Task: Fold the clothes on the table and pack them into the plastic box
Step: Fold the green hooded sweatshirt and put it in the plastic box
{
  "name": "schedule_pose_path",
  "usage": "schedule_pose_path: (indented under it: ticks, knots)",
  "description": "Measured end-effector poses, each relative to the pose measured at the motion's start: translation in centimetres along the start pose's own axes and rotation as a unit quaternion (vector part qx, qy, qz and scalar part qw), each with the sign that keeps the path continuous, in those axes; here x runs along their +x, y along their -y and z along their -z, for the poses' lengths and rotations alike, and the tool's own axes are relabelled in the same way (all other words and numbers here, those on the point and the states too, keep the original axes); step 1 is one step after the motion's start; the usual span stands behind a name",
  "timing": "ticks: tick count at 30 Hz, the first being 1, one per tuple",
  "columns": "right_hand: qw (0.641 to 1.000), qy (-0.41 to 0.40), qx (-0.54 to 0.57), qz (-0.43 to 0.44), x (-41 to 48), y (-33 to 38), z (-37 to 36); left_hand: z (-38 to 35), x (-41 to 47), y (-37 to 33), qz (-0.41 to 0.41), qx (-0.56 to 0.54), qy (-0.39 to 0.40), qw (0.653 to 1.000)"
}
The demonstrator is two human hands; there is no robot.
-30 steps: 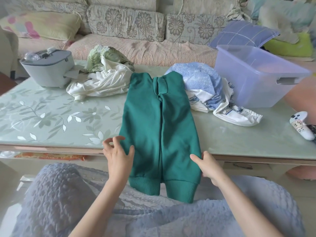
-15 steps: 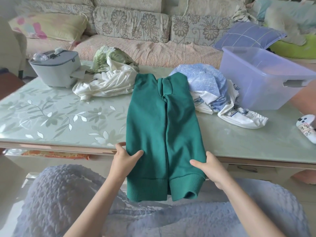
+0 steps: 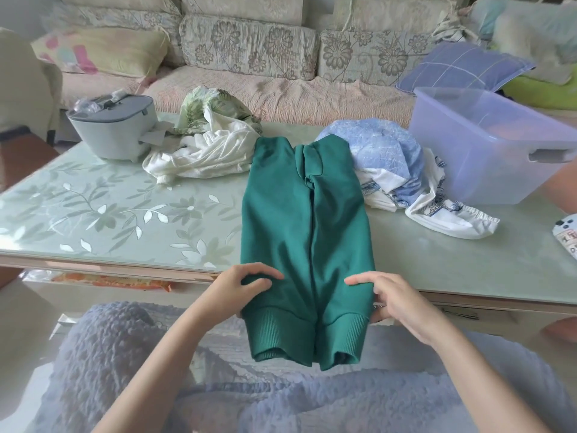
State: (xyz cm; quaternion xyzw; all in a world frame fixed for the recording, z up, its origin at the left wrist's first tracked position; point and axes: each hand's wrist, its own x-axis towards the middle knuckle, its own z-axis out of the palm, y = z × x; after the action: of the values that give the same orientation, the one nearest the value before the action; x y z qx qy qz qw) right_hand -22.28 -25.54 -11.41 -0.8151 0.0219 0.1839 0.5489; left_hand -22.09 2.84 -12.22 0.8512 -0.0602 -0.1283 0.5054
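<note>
item 1: green sweatshirt (image 3: 307, 232), count one. it lies lengthwise on the middle of the worktop (image 3: 125, 214), both sides turned in to meet along a centre line. the ribbed hem hangs over the near edge toward our lap. we judge it a thick knit: soft, floppy, light enough for two hands, not slippery, nothing to break. it should sag wherever it is unsupported, and the turned-in sides may fall open if it is lifted by one corner. the best hold, in our view, is at both side edges just above the ribbing.

item 2: hands, count two. our left hand (image 3: 246, 289) pinches the left edge above the hem, fingers curled on top. our right hand (image 3: 393, 295) pinches the right edge, forefinger laid on top, thumb beneath.

item 3: plastic box (image 3: 487, 145), count one. it is translucent, lidless, at the far right of the worktop. we cannot tell its contents.

item 4: unfolded heaps, count two. a white and leaf-print heap (image 3: 203, 154) sits just beside the sweatshirt's left shoulder. a blue and white heap (image 3: 390, 157) sits between the sweatshirt and the box. we cannot count the pieces in either heap.

item 5: grey lidded container (image 3: 115, 129), count one, far left.
</note>
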Motion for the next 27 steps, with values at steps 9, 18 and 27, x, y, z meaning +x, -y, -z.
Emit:
schedule_pose_path:
  ticks: [9,18,27]
  knots:
    - [0.962,0.032,-0.189,0.194,-1.2,-1.6,1.0,0.1,-2.5,3.0,-0.129,-0.075,0.01,0.989]
    - [0.927,-0.134,-0.202,0.286,1.8,-2.1,2.3,1.4,0.0,3.1,-0.196,0.156,-0.196,0.948]
    - [0.959,-0.268,-0.086,0.003,6.3,-0.3,1.8,2.1,6.3,1.9,0.139,0.121,-0.211,0.96]
